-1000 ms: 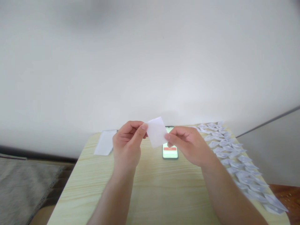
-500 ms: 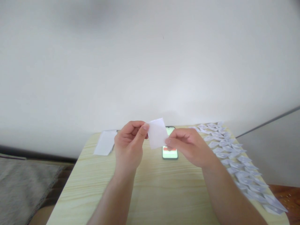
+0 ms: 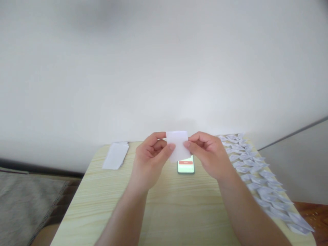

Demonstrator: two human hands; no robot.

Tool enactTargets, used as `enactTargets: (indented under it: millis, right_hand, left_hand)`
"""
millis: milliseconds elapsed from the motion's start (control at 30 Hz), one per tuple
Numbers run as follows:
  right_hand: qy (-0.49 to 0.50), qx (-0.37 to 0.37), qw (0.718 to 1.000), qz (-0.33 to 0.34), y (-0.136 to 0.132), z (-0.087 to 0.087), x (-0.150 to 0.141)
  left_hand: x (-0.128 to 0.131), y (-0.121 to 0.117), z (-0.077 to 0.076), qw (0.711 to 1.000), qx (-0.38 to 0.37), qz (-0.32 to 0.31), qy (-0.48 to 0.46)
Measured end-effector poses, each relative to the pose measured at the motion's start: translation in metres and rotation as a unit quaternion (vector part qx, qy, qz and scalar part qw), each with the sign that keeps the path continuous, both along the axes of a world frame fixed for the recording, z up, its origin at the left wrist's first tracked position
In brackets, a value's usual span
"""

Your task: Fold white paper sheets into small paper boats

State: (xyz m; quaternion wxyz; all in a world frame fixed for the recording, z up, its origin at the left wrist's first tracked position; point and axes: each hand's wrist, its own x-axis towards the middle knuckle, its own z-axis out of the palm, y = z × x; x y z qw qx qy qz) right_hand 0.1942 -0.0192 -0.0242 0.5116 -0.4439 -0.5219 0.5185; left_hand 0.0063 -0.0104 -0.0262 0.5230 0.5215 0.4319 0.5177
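A small white sheet of paper [image 3: 178, 150] is held up above the table between both hands. My left hand [image 3: 153, 157] pinches its left side, thumb on the face towards me and fingers behind. On the opposite side, my right hand [image 3: 208, 152] grips the right edge in the same way. The paper stands nearly upright and looks flat. Below and behind it lies a phone [image 3: 186, 169] with a lit green and white screen, its upper part covered by the paper.
On the pale wooden table [image 3: 164, 212], a stack of white paper [image 3: 115, 155] lies at the back left. Several folded white paper pieces [image 3: 266, 191] line the right edge in rows. A white wall [image 3: 164, 68] rises directly behind the table.
The paper has turned from a tilt to nearly level and moved slightly right. My left hand has shifted right, and my right hand has moved up along the paper's edge.
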Motion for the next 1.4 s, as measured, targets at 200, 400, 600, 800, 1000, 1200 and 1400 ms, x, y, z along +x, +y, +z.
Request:
enactTargets:
  millis: [200, 400, 600, 800, 1000, 1200, 1400]
  right_hand:
    - [0.060, 0.013, 0.998, 0.015, 0.002, -0.003, 0.002]
    - [0.088, 0.002, 0.995, 0.039, 0.003, -0.006, 0.007]
    - [0.119, -0.008, 0.991, 0.060, 0.004, -0.009, 0.007]
    - [0.130, -0.025, 0.990, 0.054, 0.006, -0.013, 0.008]
    - [0.144, -0.037, 0.987, 0.059, 0.006, -0.016, 0.009]
    - [0.152, -0.051, 0.984, 0.074, 0.005, -0.010, 0.009]
    - [0.165, -0.072, 0.980, 0.079, 0.004, -0.003, 0.007]
  left_hand:
    - [-0.002, 0.000, -0.001, 0.998, -0.001, -0.041, -0.052]
    - [-0.005, -0.001, 0.000, 0.994, 0.020, -0.067, -0.089]
    - [-0.005, -0.004, 0.005, 0.994, 0.012, -0.056, -0.096]
    - [-0.007, -0.003, 0.001, 0.994, 0.028, -0.077, -0.074]
    - [-0.007, -0.004, 0.002, 0.994, 0.019, -0.081, -0.074]
    - [-0.008, -0.003, 0.001, 0.994, 0.010, -0.081, -0.076]
    - [-0.004, -0.002, -0.003, 0.997, 0.066, -0.035, -0.036]
